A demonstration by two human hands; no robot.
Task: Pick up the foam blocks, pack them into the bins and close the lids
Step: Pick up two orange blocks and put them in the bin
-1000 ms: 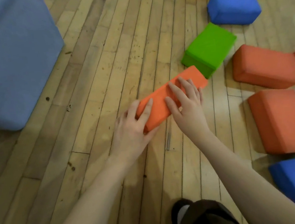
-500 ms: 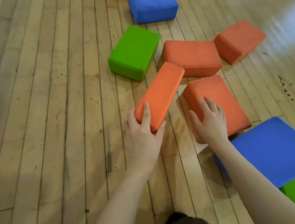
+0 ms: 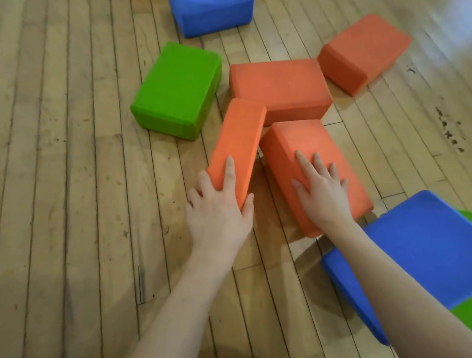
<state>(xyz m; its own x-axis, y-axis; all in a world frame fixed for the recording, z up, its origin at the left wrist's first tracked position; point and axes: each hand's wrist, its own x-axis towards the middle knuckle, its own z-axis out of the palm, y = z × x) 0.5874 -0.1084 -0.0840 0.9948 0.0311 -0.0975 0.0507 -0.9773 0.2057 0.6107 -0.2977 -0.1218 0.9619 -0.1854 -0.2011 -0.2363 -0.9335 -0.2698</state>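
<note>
Gripping the near end of a narrow orange block (image 3: 237,147) (thumb and fingers wrapped), the left hand (image 3: 220,211) holds it on the wooden floor (image 3: 59,194), while the right hand (image 3: 323,194) lies open, fingers spread, atop the adjacent orange block (image 3: 306,149).

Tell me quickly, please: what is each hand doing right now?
Left hand: closed around the end of the narrow orange block.
Right hand: open, flat on top of the wide orange block, not gripping it.

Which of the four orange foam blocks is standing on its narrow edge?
The orange foam block gripped by the left hand, beside the green foam block. The other three orange blocks lie flat on their broad faces.
</note>
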